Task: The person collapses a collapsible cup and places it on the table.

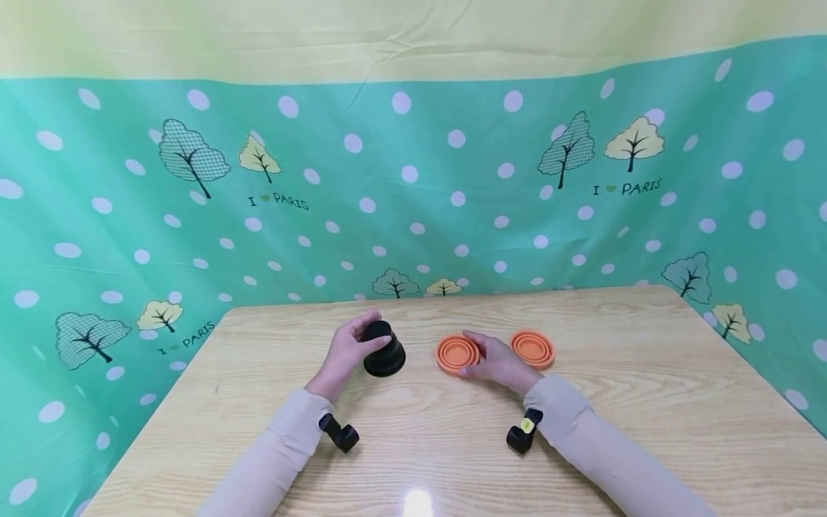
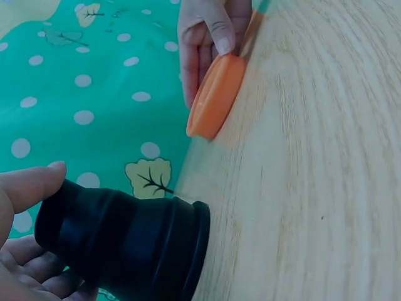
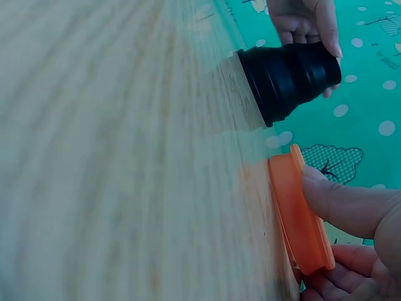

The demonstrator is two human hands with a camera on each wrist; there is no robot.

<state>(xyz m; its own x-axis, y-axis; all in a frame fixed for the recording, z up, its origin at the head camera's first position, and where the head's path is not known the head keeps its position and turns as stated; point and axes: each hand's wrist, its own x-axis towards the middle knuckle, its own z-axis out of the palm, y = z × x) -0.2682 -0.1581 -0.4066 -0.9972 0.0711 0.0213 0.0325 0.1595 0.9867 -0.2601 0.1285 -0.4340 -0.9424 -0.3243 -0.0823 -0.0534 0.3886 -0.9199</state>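
Note:
A black collapsible cup [image 1: 386,359], stretched out in tiers, stands on the table with its wide rim down. My left hand [image 1: 349,352] holds it around the narrow top, thumb on the near side. To its right lies an orange collapsible cup [image 1: 454,354], folded flat into rings. My right hand [image 1: 502,365] grips this orange cup by its sides between thumb and fingers, as the right wrist view also shows. Just beyond that hand a second flat orange collapsible cup [image 1: 533,349] lies on the table, untouched.
The light wooden table [image 1: 413,431] ends at a back edge just behind the cups. A green dotted curtain [image 1: 413,208] with printed trees hangs behind and at the sides. A small black wrist camera [image 1: 339,433] sits on each sleeve.

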